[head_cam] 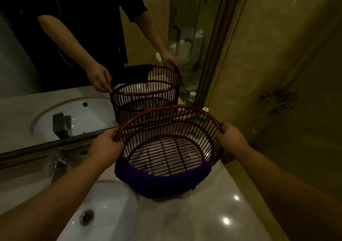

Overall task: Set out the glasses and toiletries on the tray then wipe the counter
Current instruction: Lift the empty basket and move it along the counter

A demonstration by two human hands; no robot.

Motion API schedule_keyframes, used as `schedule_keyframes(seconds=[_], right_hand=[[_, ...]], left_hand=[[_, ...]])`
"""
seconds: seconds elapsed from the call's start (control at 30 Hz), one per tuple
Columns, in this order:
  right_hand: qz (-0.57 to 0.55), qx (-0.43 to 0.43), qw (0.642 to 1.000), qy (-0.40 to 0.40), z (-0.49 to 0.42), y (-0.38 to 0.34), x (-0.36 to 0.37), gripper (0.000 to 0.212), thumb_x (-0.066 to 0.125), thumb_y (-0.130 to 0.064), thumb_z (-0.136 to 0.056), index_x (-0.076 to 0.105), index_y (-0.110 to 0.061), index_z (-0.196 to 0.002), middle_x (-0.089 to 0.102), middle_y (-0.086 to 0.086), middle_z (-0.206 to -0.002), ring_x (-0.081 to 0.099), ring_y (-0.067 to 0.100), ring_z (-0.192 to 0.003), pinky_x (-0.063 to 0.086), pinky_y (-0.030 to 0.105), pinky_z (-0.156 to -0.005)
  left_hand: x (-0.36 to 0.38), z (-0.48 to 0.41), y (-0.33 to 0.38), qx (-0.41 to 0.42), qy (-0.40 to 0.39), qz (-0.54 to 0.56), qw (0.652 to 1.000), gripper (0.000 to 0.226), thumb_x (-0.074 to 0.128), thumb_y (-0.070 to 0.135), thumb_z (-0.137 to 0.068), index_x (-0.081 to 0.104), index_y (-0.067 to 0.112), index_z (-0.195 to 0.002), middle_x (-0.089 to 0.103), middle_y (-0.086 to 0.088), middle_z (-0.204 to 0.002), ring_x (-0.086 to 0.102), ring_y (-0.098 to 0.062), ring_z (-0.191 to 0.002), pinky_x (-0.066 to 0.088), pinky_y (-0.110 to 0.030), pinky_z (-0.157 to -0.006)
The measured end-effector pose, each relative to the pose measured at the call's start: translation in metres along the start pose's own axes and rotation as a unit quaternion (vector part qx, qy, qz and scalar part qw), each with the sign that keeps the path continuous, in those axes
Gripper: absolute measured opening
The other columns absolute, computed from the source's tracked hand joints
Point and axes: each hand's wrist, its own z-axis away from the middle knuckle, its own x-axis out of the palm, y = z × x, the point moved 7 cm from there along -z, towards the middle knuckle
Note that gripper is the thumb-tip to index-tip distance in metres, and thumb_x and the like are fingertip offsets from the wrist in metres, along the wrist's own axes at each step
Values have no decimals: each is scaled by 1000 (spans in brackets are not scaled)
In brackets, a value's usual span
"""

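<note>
A round dark-red slatted basket [166, 111] stands on the pale counter [194, 213] right of the sink, close to the mirror. Nothing lies inside it. A purple cloth [162, 183] hangs over its near rim. My left hand [105, 146] grips the rim on the left side. My right hand [231, 137] grips the rim on the right side. Behind the basket's far rim the white cap of a small bottle [205, 109] shows; the rest of it is hidden.
A white sink basin [111, 203] with a metal drain [86, 216] lies at lower left. The faucet [55, 164] stands behind it. A framed mirror [212, 59] covers the back wall and reflects the basket and a person's arms. A tiled wall rises at the right.
</note>
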Motion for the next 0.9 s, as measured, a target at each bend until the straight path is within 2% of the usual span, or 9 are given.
schedule_keyframes(seconds=[0.1,0.17,0.3,0.4,0.5,0.67,0.8,0.87,0.9], right_hand=[[11,-2,1000,-1,-12,1,0,31,57,-15,-98,56,-22,-128,64,-4,-92,67,14,-80,59,32,-62],[16,-7,1000,2,-18,1,-1,30,56,-14,-99,57,-20,-128,63,-4,-92,67,14,-80,57,31,-62],[11,-16,1000,0,-26,-1,1,26,54,-13,-99,59,-20,-124,64,-3,-92,67,16,-83,61,39,-72],[17,-21,1000,4,-31,-2,4,29,54,-12,-99,59,-20,-127,65,-2,-96,67,17,-85,61,38,-73],[16,-19,1000,7,-34,-4,7,33,54,-11,-98,58,-21,-129,66,-1,-98,67,16,-84,58,32,-64],[27,-12,1000,7,-35,-5,10,34,52,-12,-99,57,-21,-131,66,3,-104,67,18,-87,59,34,-66],[33,-22,999,18,-31,-7,11,29,52,-13,-100,59,-20,-127,63,0,-98,65,15,-82,56,30,-63],[38,-18,998,38,-24,-8,8,30,53,-16,-100,58,-19,-129,57,-2,-98,60,12,-77,53,28,-60],[46,-16,998,51,-19,-8,6,33,55,-18,-99,56,-19,-132,55,1,-105,59,13,-78,54,30,-62]], left_hand=[[8,-10,3,2,-9,5,1000,43,65,23,-86,59,35,-127,67,11,-96,66,-16,-88,58,-46,-81],[11,-14,5,8,-6,-1,1000,39,65,26,-86,60,36,-123,68,11,-94,66,-15,-86,58,-45,-78],[15,-20,4,8,2,-1,1000,39,65,24,-83,63,34,-121,70,6,-97,67,-18,-86,59,-46,-78],[17,-25,-2,-4,3,13,1000,41,65,17,-86,63,32,-125,71,8,-97,68,-14,-83,59,-37,-69],[18,-29,-6,-9,7,19,1000,45,63,9,-87,62,30,-128,71,6,-102,67,-13,-85,55,-32,-66],[20,-32,-10,-11,3,17,1000,46,62,9,-88,60,30,-129,70,5,-105,66,-14,-87,58,-40,-74],[18,-31,-14,-16,-14,32,999,49,64,11,-86,59,33,-129,70,8,-103,67,-15,-89,59,-46,-80],[16,-29,-16,-20,-24,44,999,52,65,11,-85,57,34,-131,69,9,-103,67,-15,-90,59,-44,-78],[15,-27,-18,-24,-28,51,998,54,68,12,-84,56,33,-132,68,10,-102,67,-13,-89,59,-40,-74]])
